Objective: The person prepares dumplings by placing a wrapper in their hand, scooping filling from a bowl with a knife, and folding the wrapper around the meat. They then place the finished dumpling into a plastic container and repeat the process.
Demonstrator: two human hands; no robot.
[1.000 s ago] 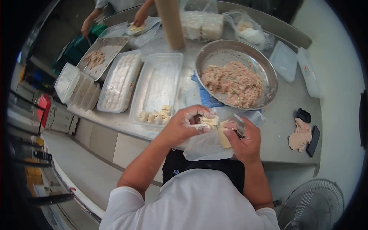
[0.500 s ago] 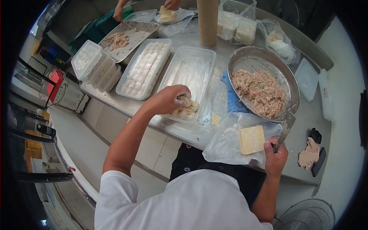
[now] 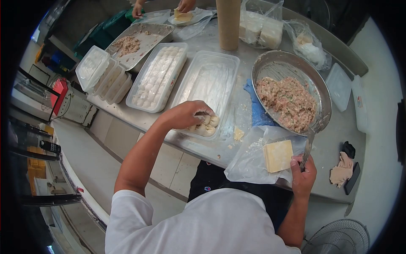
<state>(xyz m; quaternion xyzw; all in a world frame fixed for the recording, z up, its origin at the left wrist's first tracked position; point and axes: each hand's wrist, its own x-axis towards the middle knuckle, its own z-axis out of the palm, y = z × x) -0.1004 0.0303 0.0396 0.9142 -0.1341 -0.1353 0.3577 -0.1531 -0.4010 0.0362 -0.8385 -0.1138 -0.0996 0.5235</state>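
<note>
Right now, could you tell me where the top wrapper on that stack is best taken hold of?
At its near right corner, from the right, probably. The wrapper stack lies flat on the plastic bag, so thin sheets peel best from a corner, and that corner sits by the right hand, which holds a spatula.

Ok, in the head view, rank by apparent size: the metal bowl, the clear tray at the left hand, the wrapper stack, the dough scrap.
1. metal bowl and clear tray: about alike, so unranked
2. wrapper stack
3. dough scrap
</note>
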